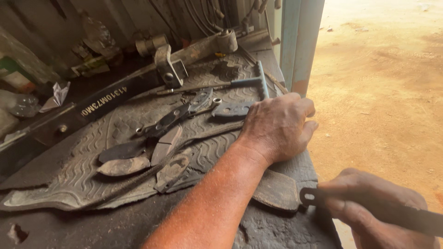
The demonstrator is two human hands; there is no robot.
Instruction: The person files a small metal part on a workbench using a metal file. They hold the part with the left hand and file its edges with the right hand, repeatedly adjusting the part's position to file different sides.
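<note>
My left hand (277,127) rests knuckles-up at the right edge of a worn black rubber mat (92,180) on the workbench, fingers curled; nothing shows inside it. Just left of it lie a dark brake pad (230,109) and a T-handle wrench (258,83). At the bottom right, off the bench edge, my right hand (374,207) grips a flat black metal strip (309,197) with a hole at its free end. That end points at a dark flat plate (277,189) lying beside my forearm.
Several worn brake pads (138,159) and pliers-like tools (177,115) lie on the mat. A long black bar (101,103) and a metal arm with a bushing (226,40) cross the back. A pale blue post (297,46) stands right; sandy ground (383,92) beyond.
</note>
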